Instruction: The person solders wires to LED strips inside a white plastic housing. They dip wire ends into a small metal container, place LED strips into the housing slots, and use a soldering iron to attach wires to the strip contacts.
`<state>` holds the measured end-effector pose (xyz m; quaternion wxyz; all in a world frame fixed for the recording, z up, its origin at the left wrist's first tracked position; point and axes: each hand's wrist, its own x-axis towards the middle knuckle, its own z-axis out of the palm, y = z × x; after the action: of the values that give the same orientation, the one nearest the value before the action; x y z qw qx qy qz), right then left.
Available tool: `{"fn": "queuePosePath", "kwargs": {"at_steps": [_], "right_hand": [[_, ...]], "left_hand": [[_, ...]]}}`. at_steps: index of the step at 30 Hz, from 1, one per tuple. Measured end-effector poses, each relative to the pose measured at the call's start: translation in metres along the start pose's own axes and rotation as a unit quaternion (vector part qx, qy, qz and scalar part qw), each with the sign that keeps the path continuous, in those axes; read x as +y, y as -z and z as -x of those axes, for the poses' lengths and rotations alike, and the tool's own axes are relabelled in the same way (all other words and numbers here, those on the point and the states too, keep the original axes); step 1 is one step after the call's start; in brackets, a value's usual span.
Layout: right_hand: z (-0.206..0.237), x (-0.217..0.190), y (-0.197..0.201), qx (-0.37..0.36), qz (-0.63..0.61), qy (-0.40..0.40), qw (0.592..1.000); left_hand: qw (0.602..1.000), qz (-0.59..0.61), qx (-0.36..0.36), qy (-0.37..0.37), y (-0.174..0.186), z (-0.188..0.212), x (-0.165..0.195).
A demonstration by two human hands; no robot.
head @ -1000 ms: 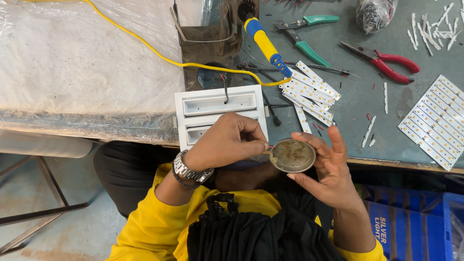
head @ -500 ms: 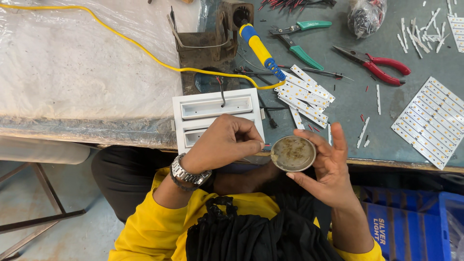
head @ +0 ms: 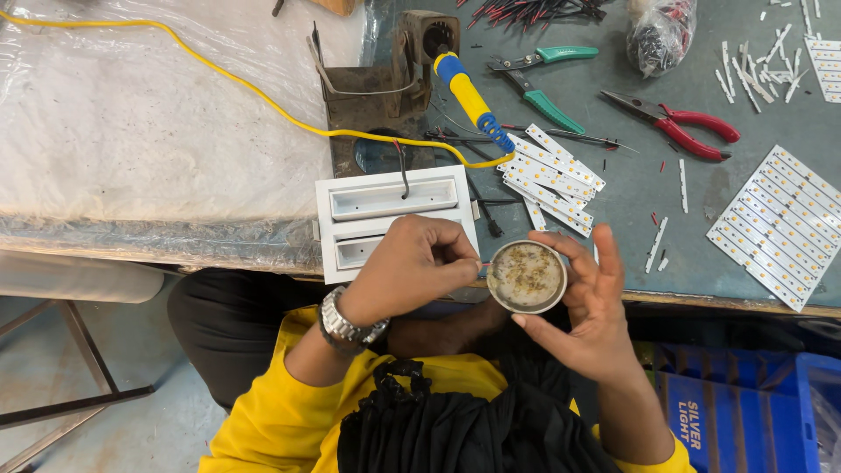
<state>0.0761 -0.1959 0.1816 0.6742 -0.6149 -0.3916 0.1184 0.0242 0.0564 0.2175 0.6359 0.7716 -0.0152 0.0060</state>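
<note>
My right hand (head: 600, 311) cradles a small round metal tin (head: 526, 277) of yellowish paste, just off the table's front edge. My left hand (head: 412, 267), with a metal watch on the wrist, is closed on a thin red-tipped wire (head: 481, 264). The wire's end points at the tin's left rim. Directly behind my left hand lies a white rectangular lamp housing (head: 385, 200) with a dark wire sticking out of it.
A blue-and-yellow soldering iron (head: 469, 96) rests by a rusty metal stand (head: 368, 96), its yellow cable (head: 245, 88) crossing a plastic sheet (head: 131, 149). Loose LED strips (head: 552, 175), an LED panel (head: 775, 223), red pliers (head: 692, 127) and green cutters (head: 543, 88) lie beyond. A blue crate (head: 736, 412) sits below right.
Both hands stay together at the tin with hardly any movement. The view has drifted slightly, so the table appears a little lower in the frame.
</note>
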Motion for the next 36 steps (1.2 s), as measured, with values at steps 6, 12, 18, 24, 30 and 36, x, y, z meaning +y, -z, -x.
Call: {"fn": "queuePosePath", "kwargs": {"at_steps": [6, 12, 18, 24, 30, 36], "right_hand": [[0.000, -0.011, -0.016, 0.029, 0.110, 0.016, 0.993], [-0.002, -0.018, -0.023, 0.021, 0.131, 0.038, 0.990], [-0.003, -0.019, -0.026, 0.011, 0.173, 0.062, 0.983], [-0.001, -0.023, -0.028, 0.010, 0.189, 0.060, 0.980], [-0.001, -0.025, -0.030, 0.013, 0.216, 0.064, 0.974], [-0.003, -0.025, -0.030, 0.006, 0.222, 0.071, 0.972]], "left_hand": [[0.993, -0.085, 0.080, -0.033, -0.014, 0.007, 0.004], [0.987, -0.116, 0.092, -0.065, -0.014, 0.007, 0.007], [0.986, -0.120, 0.098, -0.060, -0.017, 0.009, 0.008], [0.984, -0.132, 0.104, -0.060, -0.019, 0.009, 0.009], [0.984, -0.133, 0.102, -0.053, -0.018, 0.008, 0.010], [0.985, -0.132, 0.103, -0.052, -0.018, 0.008, 0.010]]}}
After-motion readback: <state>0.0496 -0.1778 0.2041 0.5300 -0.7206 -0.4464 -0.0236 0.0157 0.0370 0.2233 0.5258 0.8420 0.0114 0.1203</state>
